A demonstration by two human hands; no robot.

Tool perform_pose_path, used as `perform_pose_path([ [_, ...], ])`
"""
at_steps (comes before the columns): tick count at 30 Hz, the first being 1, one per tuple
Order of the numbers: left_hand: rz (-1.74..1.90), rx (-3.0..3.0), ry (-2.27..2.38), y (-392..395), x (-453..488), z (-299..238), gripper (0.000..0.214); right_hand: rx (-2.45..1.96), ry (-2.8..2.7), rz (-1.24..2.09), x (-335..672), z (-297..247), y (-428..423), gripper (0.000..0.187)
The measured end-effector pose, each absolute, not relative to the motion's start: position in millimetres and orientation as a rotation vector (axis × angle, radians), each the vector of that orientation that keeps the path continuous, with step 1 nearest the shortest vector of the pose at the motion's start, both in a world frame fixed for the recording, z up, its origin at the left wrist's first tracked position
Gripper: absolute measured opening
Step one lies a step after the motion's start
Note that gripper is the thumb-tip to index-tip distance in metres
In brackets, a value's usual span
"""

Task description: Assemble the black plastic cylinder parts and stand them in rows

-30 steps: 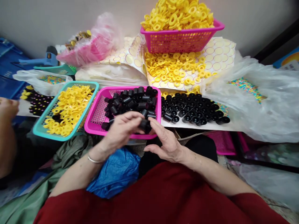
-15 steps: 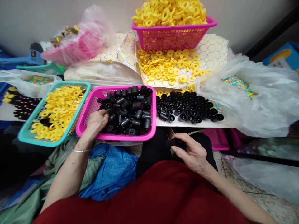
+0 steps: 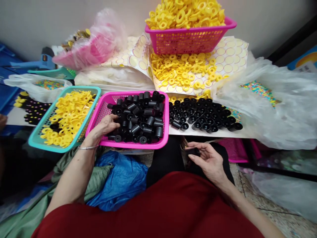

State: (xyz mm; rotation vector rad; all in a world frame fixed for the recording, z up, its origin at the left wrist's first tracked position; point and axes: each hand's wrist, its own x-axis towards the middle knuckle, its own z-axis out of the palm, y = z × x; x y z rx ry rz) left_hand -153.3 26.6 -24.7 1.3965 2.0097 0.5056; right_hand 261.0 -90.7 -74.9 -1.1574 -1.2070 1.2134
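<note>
My left hand (image 3: pixel 106 126) reaches into a pink plastic basket (image 3: pixel 133 145) heaped with short black plastic cylinders (image 3: pixel 150 121). Its fingers are apart and touch the cylinders near the left of the heap; the fingertips are partly hidden. Over my lap, my right hand (image 3: pixel 206 160) grips one black plastic cylinder (image 3: pixel 193 151) between thumb and fingers. Beyond that hand, several black cylinders (image 3: pixel 205 115) stand in rows on the white table, most with their open ends up, and one lies on its side.
A turquoise basket (image 3: pixel 32 138) of yellow plastic rings stands left. Behind is another pink basket (image 3: pixel 183 41) piled with yellow pieces, above loose rings (image 3: pixel 178 71) on a sticker sheet. A clear plastic bag (image 3: pixel 279 115) with coloured beads lies right. Another person's hand (image 3: pixel 2 121) shows at the left edge.
My left hand has shifted within the basket and its fingers have spread over the cylinders. My right hand still holds its cylinder, now turned a little. The whole view has swung slightly left.
</note>
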Motion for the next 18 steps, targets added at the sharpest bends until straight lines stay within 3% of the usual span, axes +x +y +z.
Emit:
perform_pose_path([
  [4,0.539,1.301,1.941,19.2,-145.3,-21.5,0.038,-1.185,-1.212,1.218,261.2,-78.0,-93.9,0.029],
  [11,1.055,1.259,1.765,2.3,-136.0,-6.7,0.043,-1.232,-1.234,1.231,263.4,-80.2,-94.9,0.034],
  [14,1.175,1.125,1.518,-8.6,-112.5,9.8,0.046,-1.241,-1.208,1.303,258.5,-75.2,-93.3,0.036],
  [18,1.065,0.965,1.064,-24.7,-68.2,27.6,0.051,-1.180,-1.165,1.414,248.1,-61.9,-88.3,0.039],
])
